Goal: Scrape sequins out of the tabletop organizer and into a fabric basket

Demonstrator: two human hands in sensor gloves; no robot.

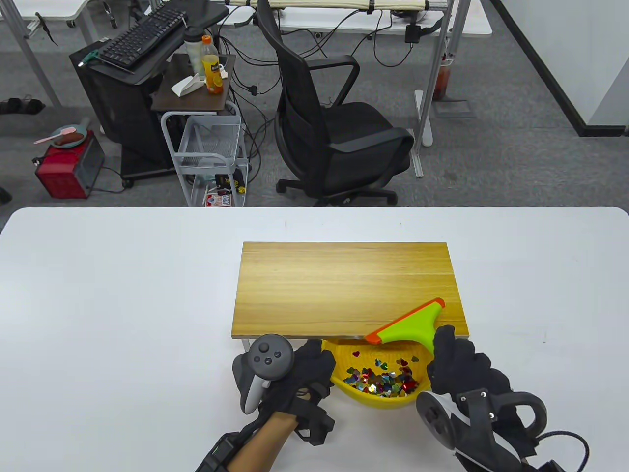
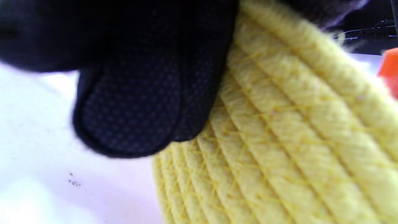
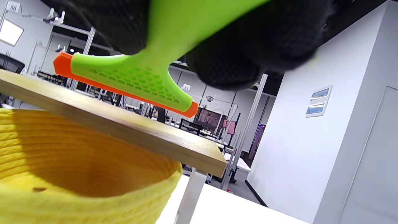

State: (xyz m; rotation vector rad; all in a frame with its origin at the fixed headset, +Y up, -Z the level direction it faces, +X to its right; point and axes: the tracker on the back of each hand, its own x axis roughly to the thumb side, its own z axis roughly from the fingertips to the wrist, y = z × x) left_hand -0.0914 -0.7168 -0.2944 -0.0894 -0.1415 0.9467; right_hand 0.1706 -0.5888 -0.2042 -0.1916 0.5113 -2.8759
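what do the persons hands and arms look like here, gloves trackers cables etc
Both hands wear black fabric gloves; the left wrist view shows a dotted grip texture on the fingers. The left hand carries a dark grey, round-topped tracker with buttons and a pale grey handle, above a bare forearm with a black strap. The right hand carries a black ring-shaped tracker with a grey face, black straps and a black cable.

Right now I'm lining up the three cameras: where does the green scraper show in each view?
Table view: scraper at the wooden organizer's near-right edge, above the yellow basket.
Left wrist view: only an orange sliver at the right edge, probably its blade.
Right wrist view: upper centre, above the organizer.
Shared landmark: the yellow basket.
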